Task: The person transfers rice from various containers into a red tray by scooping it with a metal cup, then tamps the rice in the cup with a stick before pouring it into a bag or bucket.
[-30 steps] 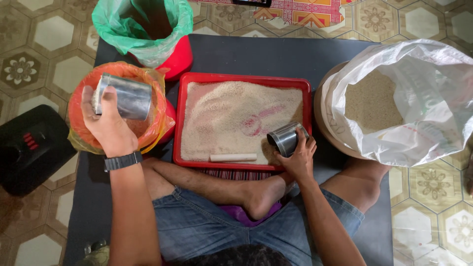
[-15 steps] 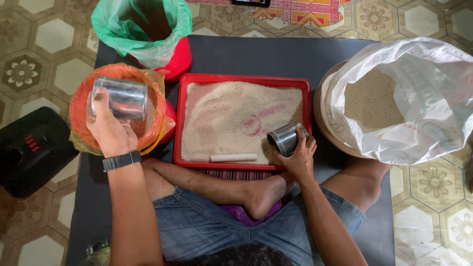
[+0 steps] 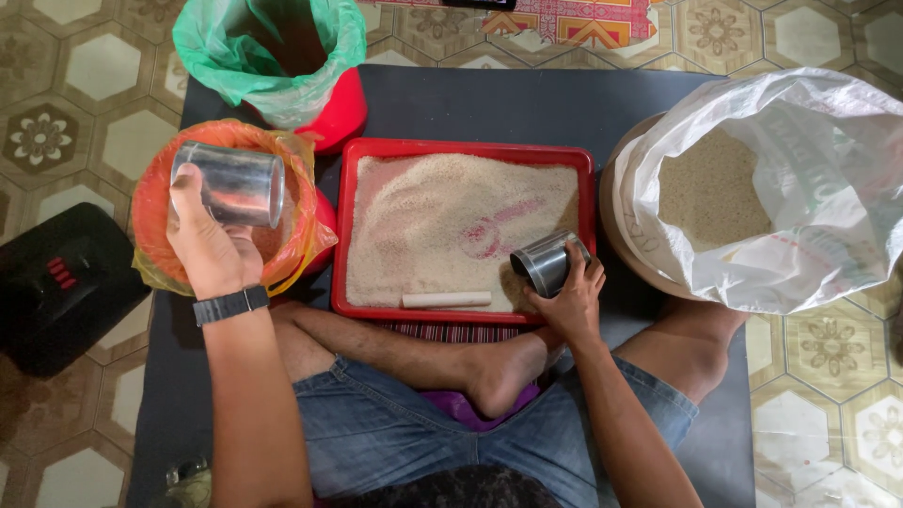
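L hand [image 3: 212, 249] – fingers grip shiny steel cup [image 3: 230, 183] | R hand [image 3: 569, 301] – grips tilted cup [image 3: 548, 261]

Bare forearms, no sleeves — dark banded wristwatch [image 3: 230, 305] on left wrist. Blue denim shorts [image 3: 414, 433], purple cloth beneath; feet bare.
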